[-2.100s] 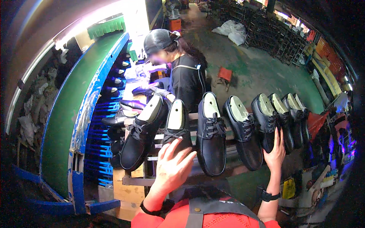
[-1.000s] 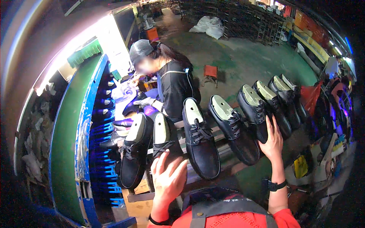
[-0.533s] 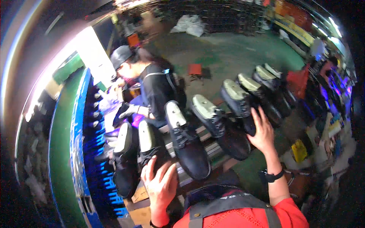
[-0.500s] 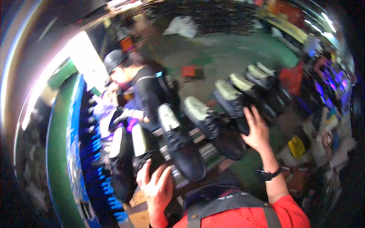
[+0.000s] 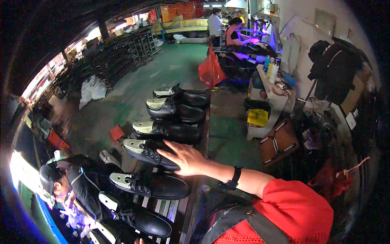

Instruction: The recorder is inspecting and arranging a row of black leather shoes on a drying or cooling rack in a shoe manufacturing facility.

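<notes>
Resting your right hand (image 5: 187, 159), fingers spread flat, on a black shoe (image 5: 148, 153) mid-row on the slatted rack (image 5: 202, 122). Seven shoes look racked, none lifted yet. Left hand (image 5: 141, 241) barely visible; fingers unreadable.

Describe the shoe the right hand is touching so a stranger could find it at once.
A slatted wooden rack holds a row of black lace-up shoes running away from the person. The shoe is fourth from the far end. It alone has the right hand resting on its toe.
</notes>
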`<state>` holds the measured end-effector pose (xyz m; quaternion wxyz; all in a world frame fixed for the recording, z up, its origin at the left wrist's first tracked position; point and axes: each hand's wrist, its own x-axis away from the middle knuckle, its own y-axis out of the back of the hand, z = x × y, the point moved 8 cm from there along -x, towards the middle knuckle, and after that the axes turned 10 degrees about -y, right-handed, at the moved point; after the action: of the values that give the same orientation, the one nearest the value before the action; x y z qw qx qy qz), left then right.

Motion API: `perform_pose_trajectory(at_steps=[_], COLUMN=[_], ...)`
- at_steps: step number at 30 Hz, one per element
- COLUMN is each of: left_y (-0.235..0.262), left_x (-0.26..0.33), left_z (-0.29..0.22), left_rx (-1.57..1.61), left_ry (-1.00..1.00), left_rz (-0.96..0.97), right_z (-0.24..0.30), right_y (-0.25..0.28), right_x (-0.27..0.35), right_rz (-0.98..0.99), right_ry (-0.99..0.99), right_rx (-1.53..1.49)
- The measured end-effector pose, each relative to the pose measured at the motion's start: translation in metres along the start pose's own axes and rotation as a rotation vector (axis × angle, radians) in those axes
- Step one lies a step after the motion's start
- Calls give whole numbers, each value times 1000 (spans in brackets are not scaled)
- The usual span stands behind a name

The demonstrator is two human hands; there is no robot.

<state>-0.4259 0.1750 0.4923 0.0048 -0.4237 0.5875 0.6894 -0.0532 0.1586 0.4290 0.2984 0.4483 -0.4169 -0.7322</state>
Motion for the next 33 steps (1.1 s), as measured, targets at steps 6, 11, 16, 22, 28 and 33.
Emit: perform_pose_trajectory(at_steps=[6, 11, 16, 22, 28, 33], left_y=[-4, -3, 0, 4, 4, 3], left_x=[-1, 1, 0, 0, 1, -1], left_z=[1, 0, -2, -3, -3, -3], left_rx=[-3, 13, 6, 21, 16, 11], left_ry=[-74, -61, -62, -58, -63, -60], left_rz=[-10, -11, 8, -8, 2, 12], right_z=[-2, -3, -1, 0, 1, -1], right_y=[-2, -3, 1, 2, 0, -2], right_x=[-1, 0, -1, 0, 1, -1], right_rz=[8, 42, 27, 21, 29, 65], right_ry=[1, -15, -21, -12, -21, -38], right_rx=[7, 16, -9, -4, -3, -1])
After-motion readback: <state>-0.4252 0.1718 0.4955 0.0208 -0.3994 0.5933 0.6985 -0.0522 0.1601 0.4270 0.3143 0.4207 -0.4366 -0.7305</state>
